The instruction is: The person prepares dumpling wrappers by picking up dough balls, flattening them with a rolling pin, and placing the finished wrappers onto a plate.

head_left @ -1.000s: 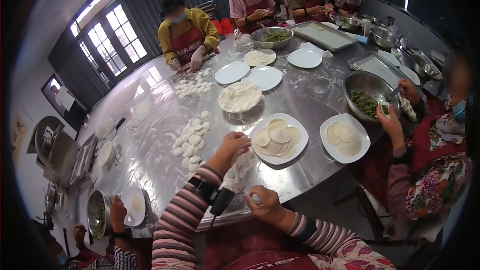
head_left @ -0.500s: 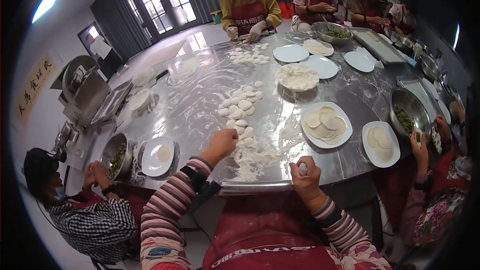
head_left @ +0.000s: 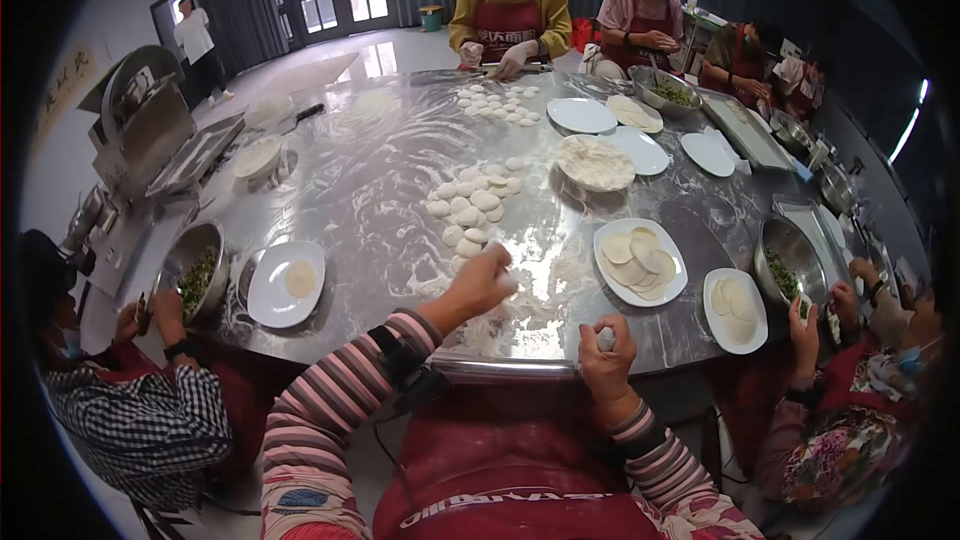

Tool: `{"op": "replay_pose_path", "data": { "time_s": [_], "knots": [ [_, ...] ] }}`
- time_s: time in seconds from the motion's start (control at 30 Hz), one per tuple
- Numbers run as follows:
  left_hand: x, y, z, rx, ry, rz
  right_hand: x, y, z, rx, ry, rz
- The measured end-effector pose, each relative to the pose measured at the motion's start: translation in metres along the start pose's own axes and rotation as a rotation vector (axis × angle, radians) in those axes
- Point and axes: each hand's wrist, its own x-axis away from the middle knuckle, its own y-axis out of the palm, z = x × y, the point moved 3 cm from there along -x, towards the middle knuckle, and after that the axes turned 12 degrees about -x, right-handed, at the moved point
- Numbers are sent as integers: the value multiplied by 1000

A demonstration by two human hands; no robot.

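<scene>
My left hand (head_left: 480,285) is closed above the floured steel table (head_left: 380,205), fingers pinched on a small white dough piece (head_left: 508,283) that is partly hidden. Just beyond it lies a cluster of flattened dough pieces (head_left: 470,200). At the table's front edge, my right hand (head_left: 607,355) is wrapped round what looks like a rolling pin (head_left: 606,339); only its rounded grey end shows. To the right of my hands, a white plate (head_left: 606,285) carries several round dough wrappers (head_left: 640,258).
A flour bowl (head_left: 597,165) stands beyond the wrapper plate. Filling bowls sit at left (head_left: 215,265) and right (head_left: 815,250). Smaller plates, left (head_left: 268,312) and right (head_left: 738,348), hold wrappers. Co-workers sit on both sides; another person (head_left: 510,10) works opposite.
My left hand has moved right from the dough cluster, with a white dough piece now showing at its fingers. My right hand keeps its grip. The camera view has shifted slightly.
</scene>
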Motion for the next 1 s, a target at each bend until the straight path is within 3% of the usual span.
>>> {"op": "replay_pose_path", "data": {
  "time_s": [0.03, 0.1, 0.3, 0.4, 0.57, 0.63, 0.67, 0.7, 0.73, 0.77, 0.8, 0.83, 0.9, 1.0],
  "knots": [
    [7, 9, 3, 32, -43, -210, 3, 0, 5, -30, 64, 3],
    [25, 26, 1, 84, -73, -386, 2, -2, 16, -53, 113, -22],
    [32, 21, 10, -116, -121, -367, -26, 16, 28, -87, 88, -42],
    [22, 28, 7, -176, -107, -382, -46, 34, 34, -100, 172, -62],
    [17, 44, -14, -230, -118, -383, -16, 19, 57, -50, 216, -15],
    [30, 35, -6, -118, -101, -349, -7, 6, 47, -5, 90, -33],
    [33, 31, 1, -185, -110, -393, -9, 9, 38, 196, -117, -118],
    [32, 31, 7, -255, -97, -441, -12, 17, 44, 268, 6, -221],
    [32, 37, 3, -376, -44, -430, 0, 25, 61, 611, -424, -298],
    [29, 37, 2, -374, -37, -368, -4, 35, 71, 528, -334, -322],
    [23, 40, -2, -337, 16, -342, -12, 44, 74, 545, -433, -278],
    [16, 38, 4, -288, -36, -494, -25, 47, 64, 474, -289, -315],
    [20, 43, -10, -97, 51, -507, -27, 42, 33, 497, -334, -208],
    [28, 32, -11, -177, 9, -480, -4, 19, 12, 356, -280, -221]
  ]
}}
